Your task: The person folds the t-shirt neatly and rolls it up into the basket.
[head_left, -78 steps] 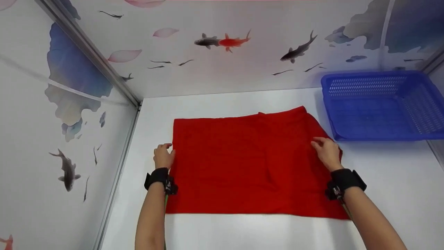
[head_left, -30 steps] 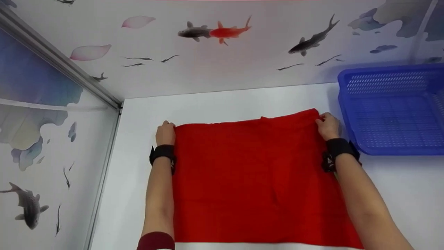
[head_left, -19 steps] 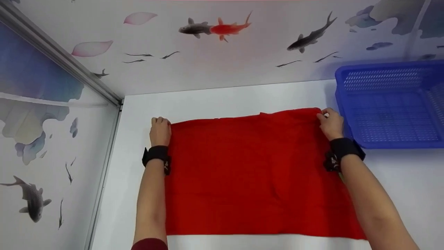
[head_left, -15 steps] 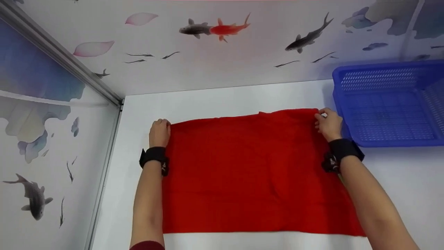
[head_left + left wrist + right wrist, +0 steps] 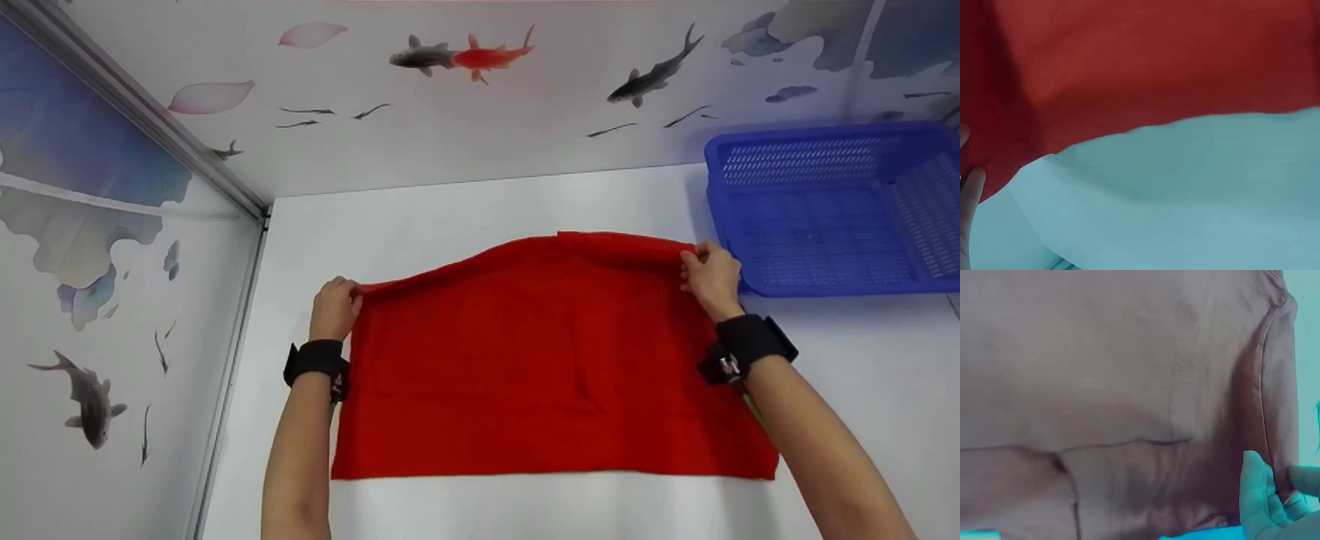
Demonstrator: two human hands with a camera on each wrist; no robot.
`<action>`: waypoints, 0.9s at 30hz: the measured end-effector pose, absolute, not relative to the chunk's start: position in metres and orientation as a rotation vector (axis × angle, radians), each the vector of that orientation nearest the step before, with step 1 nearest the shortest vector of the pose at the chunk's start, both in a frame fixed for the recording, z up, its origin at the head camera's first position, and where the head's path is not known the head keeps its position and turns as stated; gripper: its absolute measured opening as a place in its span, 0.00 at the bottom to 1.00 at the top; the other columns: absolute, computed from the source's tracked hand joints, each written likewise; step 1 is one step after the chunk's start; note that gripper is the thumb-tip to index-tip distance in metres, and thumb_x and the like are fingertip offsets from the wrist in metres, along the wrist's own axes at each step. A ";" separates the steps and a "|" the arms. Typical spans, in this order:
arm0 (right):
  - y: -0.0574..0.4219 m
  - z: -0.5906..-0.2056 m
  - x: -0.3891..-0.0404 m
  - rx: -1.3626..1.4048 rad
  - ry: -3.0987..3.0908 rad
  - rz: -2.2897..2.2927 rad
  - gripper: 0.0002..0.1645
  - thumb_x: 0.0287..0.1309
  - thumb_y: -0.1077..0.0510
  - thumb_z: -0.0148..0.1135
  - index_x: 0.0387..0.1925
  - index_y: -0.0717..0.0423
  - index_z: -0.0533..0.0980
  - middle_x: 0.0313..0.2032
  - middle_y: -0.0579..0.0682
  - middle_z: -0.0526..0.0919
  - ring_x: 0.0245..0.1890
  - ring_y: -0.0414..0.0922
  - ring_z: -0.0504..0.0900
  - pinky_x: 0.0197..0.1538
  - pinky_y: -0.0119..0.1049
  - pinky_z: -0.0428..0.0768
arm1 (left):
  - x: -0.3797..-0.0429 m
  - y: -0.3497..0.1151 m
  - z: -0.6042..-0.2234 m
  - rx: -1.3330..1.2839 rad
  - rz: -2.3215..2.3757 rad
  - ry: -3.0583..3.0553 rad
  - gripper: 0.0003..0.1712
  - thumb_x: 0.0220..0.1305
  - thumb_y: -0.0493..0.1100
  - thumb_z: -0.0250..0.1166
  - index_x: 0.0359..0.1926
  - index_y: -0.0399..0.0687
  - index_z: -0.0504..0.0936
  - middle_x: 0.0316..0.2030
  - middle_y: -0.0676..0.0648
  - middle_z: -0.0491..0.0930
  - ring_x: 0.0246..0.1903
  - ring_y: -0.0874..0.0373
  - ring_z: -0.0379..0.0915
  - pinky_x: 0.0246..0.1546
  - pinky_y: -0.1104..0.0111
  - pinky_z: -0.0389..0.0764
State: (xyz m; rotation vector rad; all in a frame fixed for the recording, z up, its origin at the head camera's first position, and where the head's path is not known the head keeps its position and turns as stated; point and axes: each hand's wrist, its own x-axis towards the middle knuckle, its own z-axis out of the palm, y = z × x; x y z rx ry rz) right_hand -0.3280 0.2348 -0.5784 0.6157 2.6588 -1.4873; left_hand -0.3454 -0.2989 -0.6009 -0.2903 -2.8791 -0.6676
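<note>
A red cloth (image 5: 487,360) lies spread over the white table, its far edge lifted and starting to fold towards me. My left hand (image 5: 334,309) pinches the far left corner. At the far right corner my right hand (image 5: 711,279) pinches the edge between thumb and fingers. The left wrist view shows the cloth (image 5: 1174,62) raised off the table, with fingertips (image 5: 974,183) on its corner. Seams and a folded edge run across the cloth (image 5: 1100,382) in the right wrist view, where its colour looks brownish. What kind of cloth item it is I cannot tell.
A blue plastic basket (image 5: 832,285) stands at the back right, close beside my right hand. White walls (image 5: 480,142) printed with fish and petals rise at the back and on the left. Black straps (image 5: 754,346) sit round both wrists.
Both hands reached to the far corners and gripped them. Since then the far edge has lifted and curled over, and the left hand has come a little nearer and outward.
</note>
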 end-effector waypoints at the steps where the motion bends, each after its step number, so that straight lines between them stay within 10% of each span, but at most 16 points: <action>1: 0.236 -0.578 -0.325 0.610 2.663 -1.490 0.15 0.72 0.61 0.49 0.49 0.73 0.68 0.38 0.65 0.78 0.24 0.33 0.77 0.27 0.25 0.80 | -0.342 -0.300 -0.602 -0.298 -0.676 -2.870 0.03 0.58 0.26 0.64 0.34 0.29 0.82 0.30 0.34 0.78 0.35 0.39 0.76 0.39 0.52 0.79; 18: 0.258 -0.605 -0.244 0.624 2.515 -1.572 0.13 0.70 0.61 0.53 0.45 0.70 0.69 0.37 0.60 0.79 0.26 0.34 0.79 0.29 0.30 0.82 | -0.278 -0.319 -0.642 -0.337 -0.739 -2.716 0.05 0.51 0.23 0.67 0.30 0.31 0.82 0.28 0.38 0.78 0.32 0.42 0.77 0.35 0.53 0.79; 27: 0.262 -0.630 -0.230 0.434 2.822 -1.094 0.15 0.65 0.63 0.57 0.43 0.75 0.74 0.36 0.70 0.76 0.37 0.64 0.76 0.39 0.51 0.72 | -0.264 -0.312 -0.642 -0.232 -0.681 -2.959 0.03 0.54 0.25 0.65 0.31 0.30 0.83 0.32 0.35 0.77 0.36 0.38 0.74 0.37 0.48 0.77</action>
